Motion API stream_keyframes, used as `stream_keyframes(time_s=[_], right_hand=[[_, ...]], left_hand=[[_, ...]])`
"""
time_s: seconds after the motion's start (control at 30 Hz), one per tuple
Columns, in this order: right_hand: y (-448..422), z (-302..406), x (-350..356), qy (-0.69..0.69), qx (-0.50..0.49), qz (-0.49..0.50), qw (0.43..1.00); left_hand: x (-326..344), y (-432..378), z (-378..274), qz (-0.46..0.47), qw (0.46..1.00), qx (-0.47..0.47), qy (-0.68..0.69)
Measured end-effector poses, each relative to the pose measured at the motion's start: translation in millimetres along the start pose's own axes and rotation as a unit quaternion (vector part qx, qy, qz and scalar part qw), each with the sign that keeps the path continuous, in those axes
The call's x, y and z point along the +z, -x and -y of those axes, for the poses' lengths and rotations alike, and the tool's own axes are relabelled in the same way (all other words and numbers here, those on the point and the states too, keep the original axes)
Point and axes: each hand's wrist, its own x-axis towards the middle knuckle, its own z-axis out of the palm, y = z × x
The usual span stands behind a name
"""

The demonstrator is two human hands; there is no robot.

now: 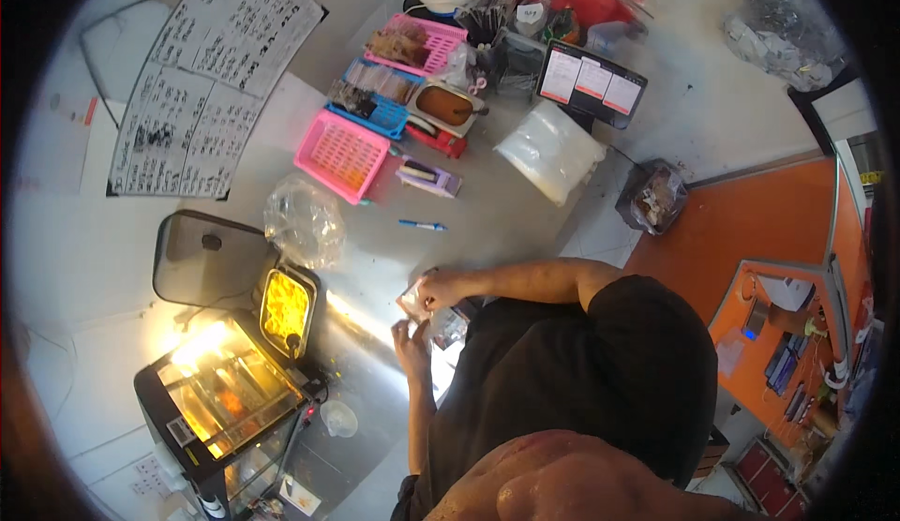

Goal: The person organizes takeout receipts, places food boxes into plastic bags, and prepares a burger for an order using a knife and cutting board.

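My right hand (439,289) grips a small, partly clear packet (410,300) just in front of my chest. From below, my left hand (411,342) meets the packet's lower edge with its thumb and fingers. What the packet contains is too blurred to tell. Between my hands and my black shirt lies a clear plastic bag (446,328), partly hidden by the shirt. Beyond my right hand, a blue pen (422,225) rests on the grey worktop (373,240).
A lit glass food warmer (228,394) and a metal pan of yellow food (287,307) stand at left. Farther along are a crumpled clear bag (306,222), a pink basket (343,157), a lilac tape dispenser (429,176), white plastic bags (552,152) and a tablet (592,84).
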Motion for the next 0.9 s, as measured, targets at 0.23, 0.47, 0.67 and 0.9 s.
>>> stream_keyframes(time_s=[0.23, 0.47, 0.67, 0.9], right_hand=[[-30.6, 2.2, 24.7, -0.094, 0.249, 0.148, 0.952], [-40.5, 20.4, 22.5, -0.195, 0.434, 0.18, 0.861], [14.2, 49.7, 32.5, -0.361, 0.444, 0.086, 0.816], [8.9, 63.4, 72.7, -0.308, 0.352, -0.17, 0.867]], left_hand=[[7.1, 26.2, 31.1, 0.01, 0.976, -0.073, 0.205], [39.9, 40.6, 59.3, 0.011, 0.886, -0.239, 0.397], [39.3, 42.8, 65.3, 0.093, 0.791, -0.33, 0.507], [47.8, 53.9, 63.0, 0.056, 0.682, -0.361, 0.633]])
